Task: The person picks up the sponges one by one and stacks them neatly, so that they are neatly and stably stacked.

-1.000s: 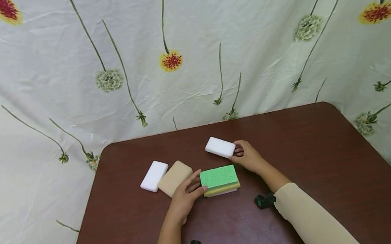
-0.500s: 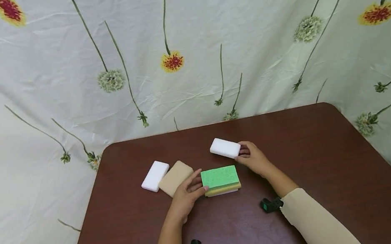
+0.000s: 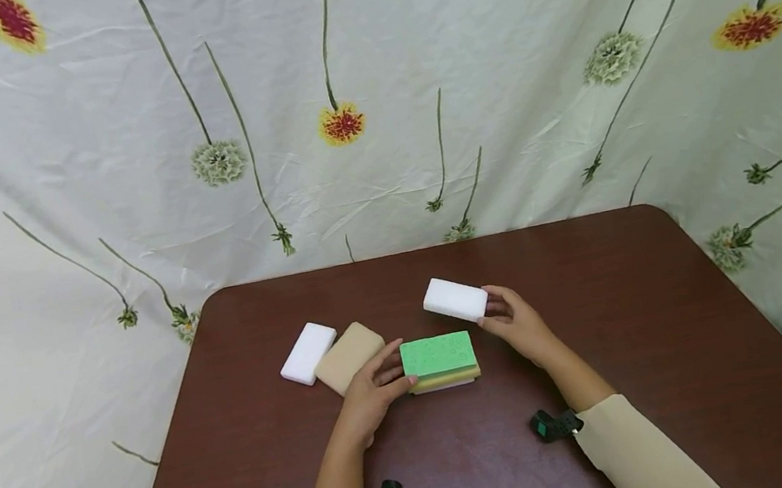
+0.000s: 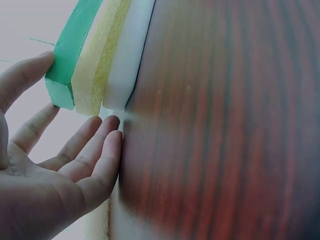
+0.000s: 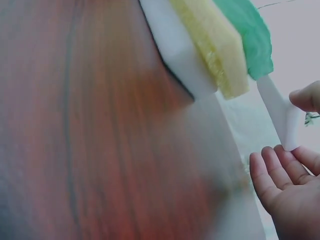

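In the head view, a green sponge (image 3: 438, 355) lies on a yellow sponge (image 3: 449, 378), with a white block-shaped sponge (image 4: 124, 65) lowest in the stack. My left hand (image 3: 370, 395) is at the stack's left end, its thumb and index finger touching the green sponge on two sides; the other fingers are spread below. Behind the stack and a little to its right, my right hand (image 3: 521, 330) pinches another white sponge (image 3: 456, 298) by its right end, thumb on one side and fingertips on the other. The right wrist view shows this white sponge partly behind the green one.
Left of my left hand, a beige sponge (image 3: 350, 357) lies against a white sponge (image 3: 308, 353). Everything rests on a dark reddish-brown table (image 3: 646, 324). Behind its far edge hangs a pale cloth (image 3: 502, 25) with printed flowers.
My right hand has drawn the held white sponge slightly right and toward me. The left hand and the stack look the same as before.
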{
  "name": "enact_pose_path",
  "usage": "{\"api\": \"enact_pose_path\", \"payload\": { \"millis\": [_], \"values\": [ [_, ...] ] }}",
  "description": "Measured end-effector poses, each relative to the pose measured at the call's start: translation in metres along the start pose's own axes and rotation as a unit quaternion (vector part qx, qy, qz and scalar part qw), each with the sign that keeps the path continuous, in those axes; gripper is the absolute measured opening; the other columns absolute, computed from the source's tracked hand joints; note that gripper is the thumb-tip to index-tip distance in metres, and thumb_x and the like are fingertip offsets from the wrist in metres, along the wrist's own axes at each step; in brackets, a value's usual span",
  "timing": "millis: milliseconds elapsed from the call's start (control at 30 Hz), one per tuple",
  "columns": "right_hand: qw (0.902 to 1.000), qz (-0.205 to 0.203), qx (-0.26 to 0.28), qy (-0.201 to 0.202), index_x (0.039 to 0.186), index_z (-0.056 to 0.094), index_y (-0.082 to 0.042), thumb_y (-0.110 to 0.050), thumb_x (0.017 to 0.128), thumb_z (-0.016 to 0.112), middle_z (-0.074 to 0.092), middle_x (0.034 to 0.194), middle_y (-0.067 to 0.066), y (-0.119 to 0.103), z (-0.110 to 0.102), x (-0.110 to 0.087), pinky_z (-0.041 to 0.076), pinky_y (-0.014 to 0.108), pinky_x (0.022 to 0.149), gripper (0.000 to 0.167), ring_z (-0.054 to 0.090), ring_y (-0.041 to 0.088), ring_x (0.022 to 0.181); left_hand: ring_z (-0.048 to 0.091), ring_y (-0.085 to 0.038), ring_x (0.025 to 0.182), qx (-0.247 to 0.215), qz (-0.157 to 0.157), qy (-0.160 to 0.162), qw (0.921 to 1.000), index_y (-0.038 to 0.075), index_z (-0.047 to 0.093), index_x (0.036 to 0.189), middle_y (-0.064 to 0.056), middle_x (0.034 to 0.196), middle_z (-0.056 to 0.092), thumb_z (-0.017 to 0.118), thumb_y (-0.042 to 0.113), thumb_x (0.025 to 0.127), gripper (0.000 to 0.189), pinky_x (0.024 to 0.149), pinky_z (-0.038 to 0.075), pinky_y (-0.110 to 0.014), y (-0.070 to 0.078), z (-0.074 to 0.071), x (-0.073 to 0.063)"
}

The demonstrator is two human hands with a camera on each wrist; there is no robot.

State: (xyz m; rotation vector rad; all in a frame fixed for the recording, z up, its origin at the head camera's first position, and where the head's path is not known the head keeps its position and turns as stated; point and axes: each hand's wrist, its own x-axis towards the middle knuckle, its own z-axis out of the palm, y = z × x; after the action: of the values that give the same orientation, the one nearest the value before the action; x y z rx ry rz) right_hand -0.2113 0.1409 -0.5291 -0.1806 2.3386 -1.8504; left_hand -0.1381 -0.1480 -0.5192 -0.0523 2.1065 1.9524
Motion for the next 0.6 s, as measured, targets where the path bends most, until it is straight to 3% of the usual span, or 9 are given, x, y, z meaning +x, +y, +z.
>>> {"api": "enact_pose_path", "payload": {
  "millis": [367,467,600],
  "values": [
    [0.9980,-0.050,0.026,-0.029,0.152,0.041,-0.008,-0.008,0.095,0.069,0.046,0.148,0.020,-0.013,0.001,-0.017,0.052,0.020,0.094,0.064,0.055,0.039,0.129,0.054,-0.032,0.135,0.014,0.008,0.003,0.9999,0.020,0.049,0.151,-0.012,0.143,0.057,0.078,0.016,0.088,0.070,0.100,0.051,-0.040,0.002,0.005,0.000],
    [0.9972,-0.064,0.011,-0.037,0.152,0.043,-0.008,-0.008,0.094,0.070,0.047,0.146,0.019,-0.016,0.003,-0.022,0.053,0.026,0.096,0.064,0.056,0.038,0.127,0.053,-0.032,0.135,0.018,0.007,0.005,0.9998,0.020,0.050,0.151,-0.012,0.143,0.057,0.078,0.017,0.087,0.069,0.101,0.050,-0.040,0.002,0.005,0.002],
    [0.9950,-0.087,-0.016,-0.048,0.151,0.044,-0.007,-0.009,0.094,0.071,0.049,0.143,0.017,-0.020,0.005,-0.027,0.051,0.042,0.104,0.063,0.055,0.037,0.128,0.051,-0.032,0.137,0.022,0.005,0.004,0.9997,0.021,0.050,0.151,-0.012,0.146,0.054,0.078,0.019,0.087,0.069,0.103,0.049,-0.042,0.002,0.006,0.003]
  ]
}}
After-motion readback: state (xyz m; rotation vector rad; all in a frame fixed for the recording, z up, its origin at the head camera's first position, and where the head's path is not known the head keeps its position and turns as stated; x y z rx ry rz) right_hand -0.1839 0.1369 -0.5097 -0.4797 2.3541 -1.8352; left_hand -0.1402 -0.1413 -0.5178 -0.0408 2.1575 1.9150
